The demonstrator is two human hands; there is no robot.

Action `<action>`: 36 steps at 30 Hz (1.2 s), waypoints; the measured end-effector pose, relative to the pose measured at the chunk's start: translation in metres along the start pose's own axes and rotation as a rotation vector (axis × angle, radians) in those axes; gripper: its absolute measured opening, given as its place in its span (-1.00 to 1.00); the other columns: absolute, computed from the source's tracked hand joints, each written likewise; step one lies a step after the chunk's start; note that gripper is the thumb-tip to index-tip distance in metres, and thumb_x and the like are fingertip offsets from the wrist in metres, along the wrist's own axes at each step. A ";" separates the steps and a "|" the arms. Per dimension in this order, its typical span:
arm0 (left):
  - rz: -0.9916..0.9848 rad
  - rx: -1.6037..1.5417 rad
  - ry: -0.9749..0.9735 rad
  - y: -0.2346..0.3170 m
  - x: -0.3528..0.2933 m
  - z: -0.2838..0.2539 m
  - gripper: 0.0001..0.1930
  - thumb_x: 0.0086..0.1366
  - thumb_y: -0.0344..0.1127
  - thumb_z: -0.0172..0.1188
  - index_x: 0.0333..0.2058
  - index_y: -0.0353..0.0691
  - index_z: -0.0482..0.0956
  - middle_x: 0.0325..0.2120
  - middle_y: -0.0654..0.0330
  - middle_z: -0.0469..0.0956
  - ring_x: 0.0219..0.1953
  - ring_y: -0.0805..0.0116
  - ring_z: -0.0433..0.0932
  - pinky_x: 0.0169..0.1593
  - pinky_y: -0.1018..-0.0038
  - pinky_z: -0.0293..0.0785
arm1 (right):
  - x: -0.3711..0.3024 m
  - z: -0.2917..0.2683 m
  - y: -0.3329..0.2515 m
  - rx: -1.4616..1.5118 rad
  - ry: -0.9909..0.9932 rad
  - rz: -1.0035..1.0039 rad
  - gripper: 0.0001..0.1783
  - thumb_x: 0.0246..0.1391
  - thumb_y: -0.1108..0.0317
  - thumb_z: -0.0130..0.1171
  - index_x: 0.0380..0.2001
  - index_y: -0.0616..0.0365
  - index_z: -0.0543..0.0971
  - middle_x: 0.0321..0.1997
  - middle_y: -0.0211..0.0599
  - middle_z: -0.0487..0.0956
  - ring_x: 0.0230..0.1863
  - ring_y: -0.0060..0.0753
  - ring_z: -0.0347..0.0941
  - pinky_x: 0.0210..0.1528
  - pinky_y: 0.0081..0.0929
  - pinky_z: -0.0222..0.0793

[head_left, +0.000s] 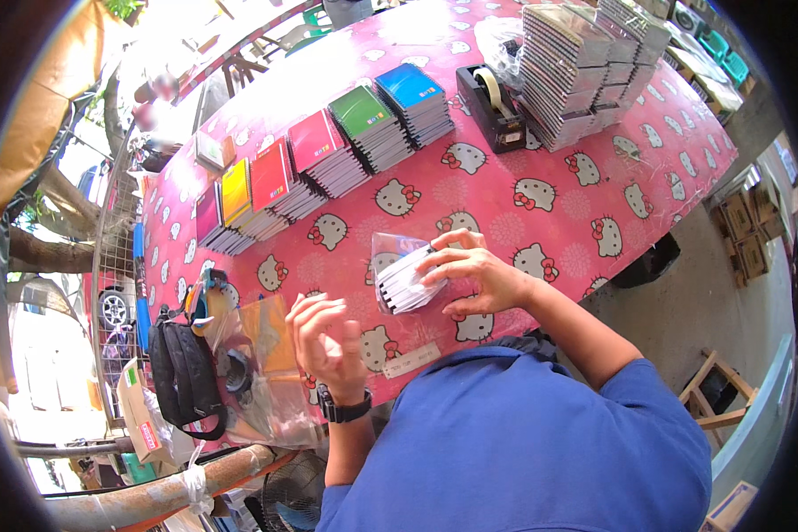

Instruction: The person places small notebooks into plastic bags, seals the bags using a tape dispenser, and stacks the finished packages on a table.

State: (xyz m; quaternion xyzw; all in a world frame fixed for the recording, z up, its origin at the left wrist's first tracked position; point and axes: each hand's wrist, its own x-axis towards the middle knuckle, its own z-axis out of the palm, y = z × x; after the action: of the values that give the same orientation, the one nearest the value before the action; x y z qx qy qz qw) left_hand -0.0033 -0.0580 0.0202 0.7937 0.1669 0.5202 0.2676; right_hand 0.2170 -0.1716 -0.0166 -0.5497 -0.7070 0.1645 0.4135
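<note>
Close to the table's near edge lies a small bundle of notebooks (405, 285) in a clear plastic bag, their white page edges and black bindings showing. My right hand (477, 273) curls over its right side, fingers on top and thumb toward me. My left hand (328, 341), with a black watch on the wrist, is lifted to the left of the bundle; its fingers are apart and nothing is in them. Beyond is a row of spiral notebook stacks with purple, yellow (237, 191), red (272, 173), pink (315, 140), green (361, 112) and blue (408, 86) covers.
A black tape dispenser (490, 111) stands right of the blue stack. Tall piles of wrapped notebooks (576, 80) rise at the far right. A black backpack (182, 368) and clear plastic bags (270, 390) lie at the left edge of the pink patterned tablecloth (514, 235).
</note>
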 end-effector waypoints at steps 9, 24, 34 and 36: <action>-0.069 0.218 -0.594 -0.032 -0.041 0.006 -0.44 -0.06 -0.36 0.13 0.03 -0.05 0.44 0.14 0.19 0.30 0.24 -0.03 0.03 0.26 0.14 -0.10 | 0.008 -0.007 0.005 -0.093 -0.268 -0.047 -0.28 -0.46 0.25 0.37 -0.03 -0.42 0.52 0.33 -0.57 0.18 0.39 0.07 -0.25 0.26 0.20 -0.28; 0.002 0.352 -0.724 -0.032 -0.026 0.024 -0.37 -0.10 -0.33 0.24 0.05 0.11 0.35 0.19 0.31 0.18 0.29 -0.02 -0.03 0.22 -0.19 -0.11 | 0.055 -0.079 0.120 0.004 0.820 0.240 -0.54 -0.09 0.28 0.22 -0.08 0.24 0.50 -0.03 -0.11 0.50 0.06 -0.17 0.35 0.09 -0.35 0.24; 0.014 0.271 -0.730 -0.037 -0.028 0.021 -0.29 -0.09 -0.12 0.34 0.11 0.18 0.31 0.17 0.24 0.17 0.19 0.04 0.15 0.20 0.06 0.12 | 0.042 -0.127 0.230 -0.313 0.869 0.744 -0.68 -0.13 0.12 0.30 -0.56 0.19 0.61 -0.50 -0.20 0.59 -0.40 -0.16 0.49 -0.24 -0.23 0.31; -0.014 0.270 -0.728 -0.033 -0.030 0.017 -0.28 -0.10 -0.11 0.34 0.11 0.18 0.31 0.18 0.24 0.17 0.20 0.04 0.14 0.20 0.05 0.12 | 0.037 -0.109 0.209 -0.635 1.046 0.217 -0.78 -0.06 0.25 0.27 -0.57 0.20 0.60 -0.67 -0.26 0.53 -0.65 -0.30 0.38 -0.52 -0.26 0.22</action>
State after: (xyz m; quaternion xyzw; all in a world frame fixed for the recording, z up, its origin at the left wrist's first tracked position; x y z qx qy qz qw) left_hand 0.0004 -0.0518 -0.0267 0.9533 0.1336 0.1760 0.2058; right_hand 0.4328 -0.0909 -0.0794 -0.7225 -0.3652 -0.3039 0.5023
